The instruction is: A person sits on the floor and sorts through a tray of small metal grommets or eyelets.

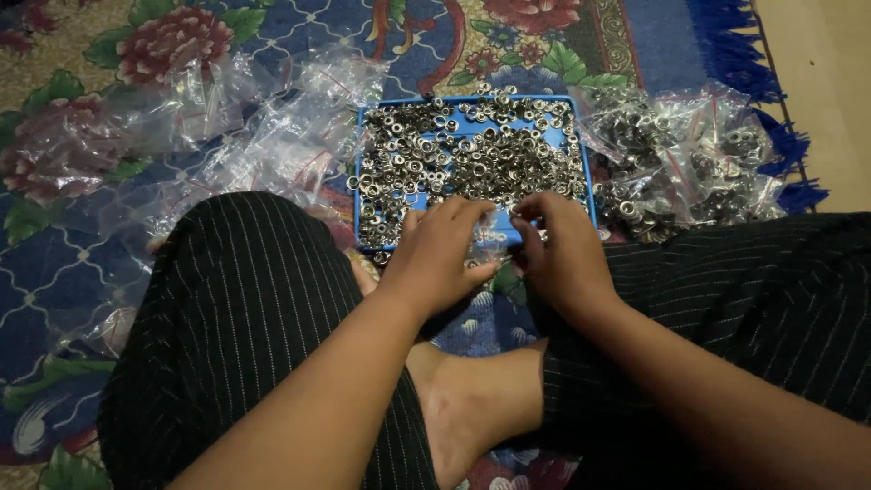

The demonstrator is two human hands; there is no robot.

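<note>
A blue tray point(361, 136) lies on the carpet in front of my crossed legs, heaped with several small silver metal rings point(472, 150). My left hand point(440, 249) and my right hand point(558, 249) meet at the tray's near edge. Between their fingertips they pinch a small clear plastic bag point(494, 238), partly hidden by the fingers. I cannot tell what is inside the bag.
Empty clear plastic bags point(272, 127) lie piled left of the tray. Filled bags of metal rings point(699, 154) lie to its right. A floral carpet point(73, 263) with a blue fringe point(735, 45) covers the floor. My legs in black striped trousers point(245, 318) flank my hands.
</note>
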